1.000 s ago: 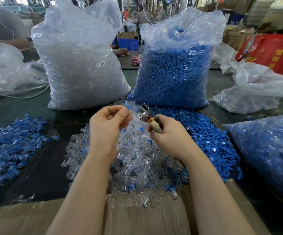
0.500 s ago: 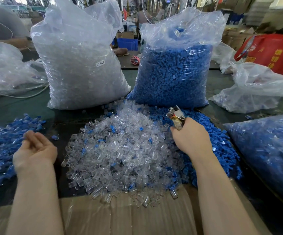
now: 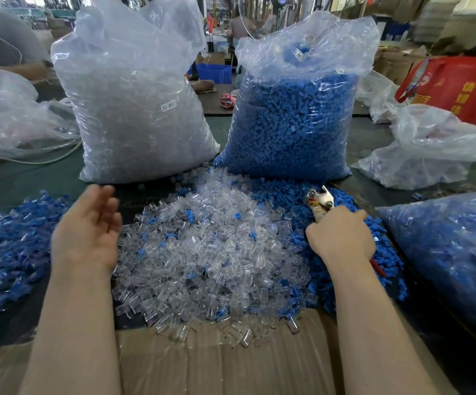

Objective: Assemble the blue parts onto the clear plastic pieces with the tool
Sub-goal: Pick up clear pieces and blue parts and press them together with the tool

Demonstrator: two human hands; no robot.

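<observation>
A heap of clear plastic pieces point(image 3: 211, 252) lies in the middle of the table, with a few blue parts mixed in. Loose blue parts point(image 3: 285, 195) are piled behind and to the right of it. My right hand point(image 3: 341, 233) grips a plier-like tool point(image 3: 319, 203) over the blue parts; its metal jaws point away from me and a red handle tip shows below my wrist. My left hand point(image 3: 88, 229) hovers at the left edge of the clear heap, palm turned inward, fingers relaxed, holding nothing. A pile of assembled blue-and-clear pieces point(image 3: 11, 246) lies at the left.
A big bag of clear pieces point(image 3: 134, 109) and a big bag of blue parts point(image 3: 294, 118) stand behind the heaps. Another bag of blue-and-clear pieces point(image 3: 453, 252) lies at the right. Cardboard point(image 3: 217, 363) covers the near edge. Crumpled plastic bags and a red bag point(image 3: 459, 84) sit further back.
My left hand let go of a piece over the left pile, then swung back toward the clear heap. My right hand carried the tool right and down onto the blue parts.
</observation>
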